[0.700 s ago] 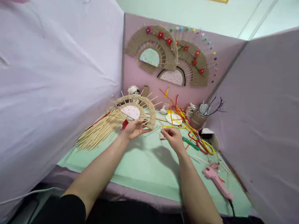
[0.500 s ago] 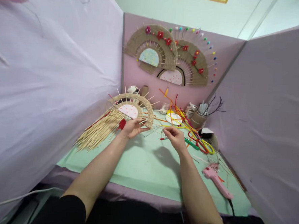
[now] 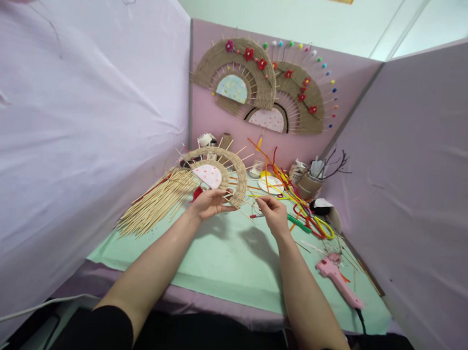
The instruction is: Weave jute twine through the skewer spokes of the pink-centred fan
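Observation:
My left hand (image 3: 213, 204) grips the lower right part of a half-round woven fan (image 3: 242, 182), holding it tilted above the table. Thin sticks radiate from the fan's twine bands, and its white centre (image 3: 207, 175) has pink-red spots. To the right, my right hand (image 3: 273, 213) is closed in a pinch by the ends of the fan's lowest sticks. It seems to hold one stick end or a strand of twine; which one is too small to tell. Behind the left hand lies a small red piece (image 3: 197, 194), partly hidden.
A heap of thin wooden sticks (image 3: 152, 207) lies at left. Coloured pipe cleaners (image 3: 314, 222), a white plate (image 3: 271, 185) and a cardboard pot (image 3: 310, 186) stand at right. Nearer is a pink glue gun (image 3: 340, 282). Two finished fans (image 3: 244, 72) hang on the back panel.
The fan has shifted slightly right and turned clockwise in my left hand. My right hand stays nearly in place, still pinched.

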`<state>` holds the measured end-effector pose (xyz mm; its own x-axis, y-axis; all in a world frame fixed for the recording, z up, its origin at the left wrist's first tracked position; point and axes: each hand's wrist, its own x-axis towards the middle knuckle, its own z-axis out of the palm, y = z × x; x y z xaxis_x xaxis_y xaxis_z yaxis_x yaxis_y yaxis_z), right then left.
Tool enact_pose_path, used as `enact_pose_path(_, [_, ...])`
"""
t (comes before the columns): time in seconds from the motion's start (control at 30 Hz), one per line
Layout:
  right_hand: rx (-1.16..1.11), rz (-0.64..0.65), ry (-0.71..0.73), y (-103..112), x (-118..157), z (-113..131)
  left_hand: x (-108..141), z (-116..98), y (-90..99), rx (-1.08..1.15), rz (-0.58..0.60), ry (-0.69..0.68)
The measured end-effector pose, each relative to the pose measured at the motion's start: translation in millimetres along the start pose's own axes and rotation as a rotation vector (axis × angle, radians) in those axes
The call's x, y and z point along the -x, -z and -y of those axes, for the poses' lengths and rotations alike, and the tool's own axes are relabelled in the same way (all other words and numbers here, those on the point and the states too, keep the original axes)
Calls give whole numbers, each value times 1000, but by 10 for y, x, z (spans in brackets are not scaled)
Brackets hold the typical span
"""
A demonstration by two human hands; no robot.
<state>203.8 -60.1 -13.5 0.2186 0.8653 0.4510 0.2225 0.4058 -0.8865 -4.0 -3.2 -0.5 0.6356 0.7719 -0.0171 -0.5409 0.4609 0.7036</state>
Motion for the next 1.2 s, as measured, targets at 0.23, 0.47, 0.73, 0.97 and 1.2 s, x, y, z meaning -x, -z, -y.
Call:
enact_pose_path(0.23, [-6,-24,-17,-36,20,6,-4,42,19,-44,122,77])
enact_pose_path(0.47, [20,-33,-4,-46,24,6,7,51,1,-100,126,121])
enact_pose_path(0.73, [29,-7,7,-24,14,18,8,24,8,-113,70,58])
enact_pose_path(0.97, [53,13,12,12,7,-18,8,-43,10,-182,-50,0])
enact_pose_path(1.2, [62,61,-55,-20,8,-27,-37,-50,6,-292,-210,-135])
